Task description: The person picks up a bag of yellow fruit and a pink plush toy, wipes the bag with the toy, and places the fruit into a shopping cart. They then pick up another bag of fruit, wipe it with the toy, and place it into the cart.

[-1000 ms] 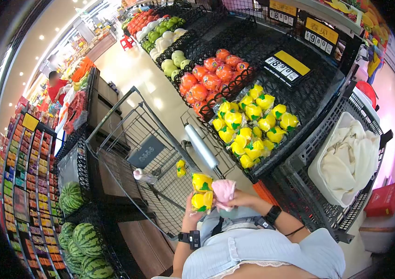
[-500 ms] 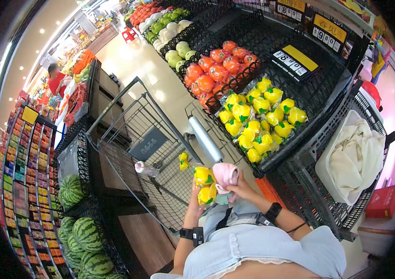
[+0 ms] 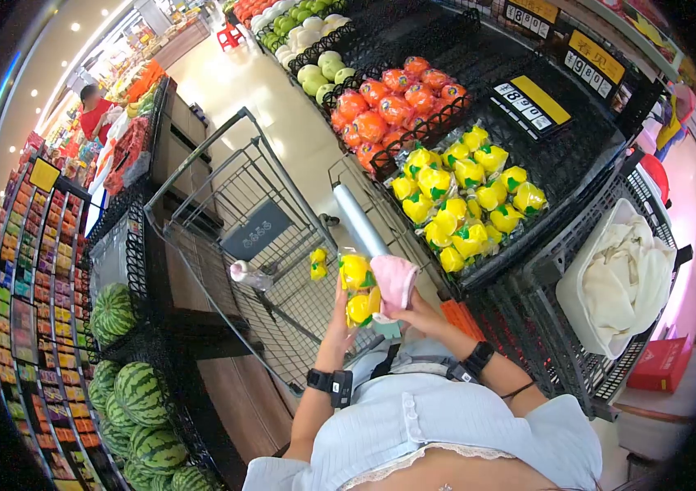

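Note:
My left hand (image 3: 338, 321) is closed round a clear-wrapped pack of yellow lemons (image 3: 358, 274) with green leaf shapes, one above the other. A folded pink cloth (image 3: 395, 282) is gripped in my right hand (image 3: 420, 314), its left edge against the pack. Both hands are in front of my waist, at the near end of a shopping cart (image 3: 256, 233). Inside the cart lie another small yellow pack (image 3: 318, 263) and a white-and-pink bottle-like item (image 3: 251, 276). Rows of similar wrapped yellow lemons (image 3: 470, 192) sit on the black display stand to the right.
Wrapped orange-red fruits (image 3: 393, 106) lie behind the yellow ones. A white tub (image 3: 610, 278) with cream cloth stands on the right in a black crate. Watermelons (image 3: 141, 401) fill the left stand. A person in red (image 3: 96, 119) stands farther off.
The view has shifted slightly. The pink cloth has gone from bunched to flatter and more spread out beside the yellow pack. Both hands have risen a little.

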The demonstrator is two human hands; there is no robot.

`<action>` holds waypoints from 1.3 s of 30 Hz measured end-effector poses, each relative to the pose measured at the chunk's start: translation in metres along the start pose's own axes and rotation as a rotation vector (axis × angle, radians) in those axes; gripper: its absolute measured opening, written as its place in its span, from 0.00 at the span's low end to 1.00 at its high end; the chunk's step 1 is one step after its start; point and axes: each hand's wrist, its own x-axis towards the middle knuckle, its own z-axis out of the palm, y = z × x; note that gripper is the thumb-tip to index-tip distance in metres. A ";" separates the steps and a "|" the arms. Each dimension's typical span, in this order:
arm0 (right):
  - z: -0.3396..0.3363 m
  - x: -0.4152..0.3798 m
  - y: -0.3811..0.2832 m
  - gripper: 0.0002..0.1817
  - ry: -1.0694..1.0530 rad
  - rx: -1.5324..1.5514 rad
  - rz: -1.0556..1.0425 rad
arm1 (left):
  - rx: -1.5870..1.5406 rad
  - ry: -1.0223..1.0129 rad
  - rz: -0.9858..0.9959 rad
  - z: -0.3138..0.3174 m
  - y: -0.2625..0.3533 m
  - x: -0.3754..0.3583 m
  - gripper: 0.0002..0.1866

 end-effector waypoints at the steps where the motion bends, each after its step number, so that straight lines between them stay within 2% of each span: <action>1: 0.001 0.005 0.002 0.47 0.022 -0.011 -0.022 | 0.016 0.017 0.034 0.011 0.006 -0.005 0.29; 4: -0.005 0.022 0.014 0.46 0.044 0.034 0.077 | -0.050 0.025 0.039 0.006 0.013 -0.008 0.28; 5: -0.009 0.033 0.036 0.44 0.056 0.206 0.054 | -0.106 0.017 0.022 -0.002 0.013 -0.008 0.28; 8: -0.023 0.048 0.035 0.42 0.147 0.219 -0.073 | -0.194 0.061 0.016 -0.012 0.018 -0.016 0.28; 9: -0.016 0.032 -0.019 0.40 0.184 0.158 -0.110 | -0.175 0.065 0.028 -0.014 0.021 -0.018 0.27; 13: -0.021 0.043 -0.011 0.36 0.268 -0.028 -0.234 | -0.125 0.077 0.045 -0.019 0.030 -0.022 0.26; 17: -0.003 0.041 -0.003 0.31 -0.030 -0.012 -0.236 | 0.016 0.090 0.053 -0.002 0.033 -0.025 0.31; 20: 0.002 0.042 -0.001 0.30 -0.053 -0.317 -0.369 | 0.092 0.061 0.016 0.006 0.031 -0.027 0.34; 21: 0.004 0.045 -0.005 0.27 -0.018 -0.200 -0.380 | 0.106 0.037 0.006 0.007 0.031 -0.029 0.34; 24: -0.006 0.036 -0.024 0.25 0.062 -0.149 -0.195 | 0.155 -0.051 -0.063 -0.003 0.028 -0.032 0.33; 25: -0.008 0.043 -0.008 0.22 0.169 -0.207 -0.270 | 0.172 -0.085 -0.091 -0.006 0.027 -0.032 0.32; 28: -0.009 0.045 0.002 0.23 0.176 -0.218 -0.288 | 0.153 -0.049 -0.098 -0.003 0.026 -0.036 0.32; 31: -0.005 0.039 -0.004 0.23 0.141 -0.260 -0.293 | 0.129 -0.074 -0.073 -0.007 0.026 -0.032 0.32; 34: 0.002 0.029 -0.022 0.25 0.014 -0.178 -0.222 | 0.108 -0.015 -0.045 0.001 0.027 -0.032 0.32; 37: -0.001 0.031 -0.021 0.27 -0.095 -0.310 -0.211 | 0.079 0.017 0.020 0.005 0.030 -0.031 0.30; 39: 0.004 0.026 -0.031 0.28 -0.163 -0.217 -0.203 | -0.111 -0.006 -0.013 -0.001 0.030 -0.023 0.28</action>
